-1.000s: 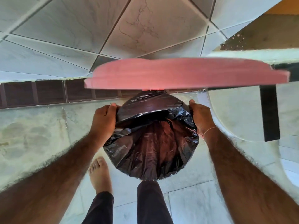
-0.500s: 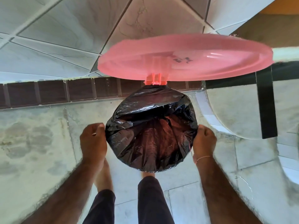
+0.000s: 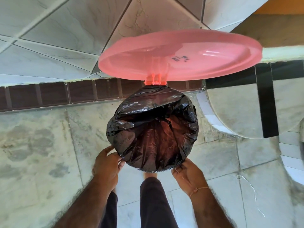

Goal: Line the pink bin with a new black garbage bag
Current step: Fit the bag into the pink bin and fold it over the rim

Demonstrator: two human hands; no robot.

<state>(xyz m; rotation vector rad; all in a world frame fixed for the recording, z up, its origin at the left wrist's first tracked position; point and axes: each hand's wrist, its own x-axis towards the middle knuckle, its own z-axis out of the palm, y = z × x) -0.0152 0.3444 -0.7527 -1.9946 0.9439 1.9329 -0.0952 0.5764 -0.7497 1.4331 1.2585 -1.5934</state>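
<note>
Both hands have dropped from the sides of the bin to its near edge: the left hand [image 3: 107, 163] is pinching the folded-over garbage bag [image 3: 153, 129] at the lower left rim, the right hand [image 3: 187, 173] is gripping it at the lower right, the two apart. The black bag is covering the whole mouth, hiding the pink bin's body. Beyond, the pink lid [image 3: 179, 55] is standing raised wider than before; dark handwriting on its underside is too smeared to read.
</note>
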